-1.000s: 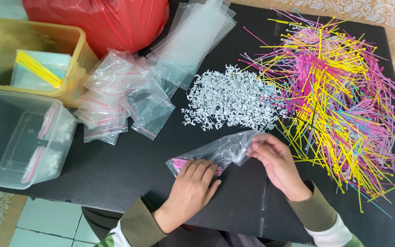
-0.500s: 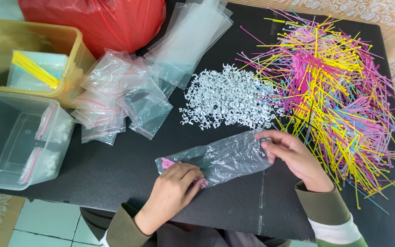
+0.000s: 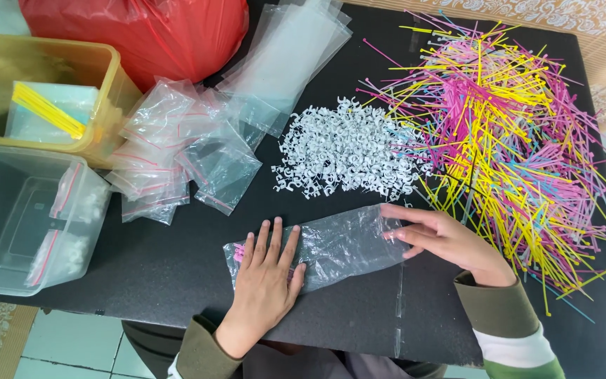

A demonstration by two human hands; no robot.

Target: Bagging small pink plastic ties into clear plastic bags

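A clear plastic bag (image 3: 338, 245) with something pink at its left end lies flat on the black table (image 3: 163, 267). My left hand (image 3: 264, 281) rests flat on the bag's left end, fingers spread. My right hand (image 3: 436, 238) presses its fingertips on the bag's right end. Just beyond the bag sits a heap of small white plastic clips (image 3: 345, 151). To the right spreads a big pile of pink, yellow and blue cable ties (image 3: 506, 133).
Small clear zip bags (image 3: 177, 154) and larger clear bags (image 3: 285, 60) lie at the left and back. A yellow tub (image 3: 110, 84) holds yellow ties. A clear tub (image 3: 82, 217) overhangs the left edge. A red plastic bag (image 3: 142, 31) sits at the back.
The crumpled bag held between both hands has been laid out and flattened on the table. My left hand opened flat on it and my right hand slid right.
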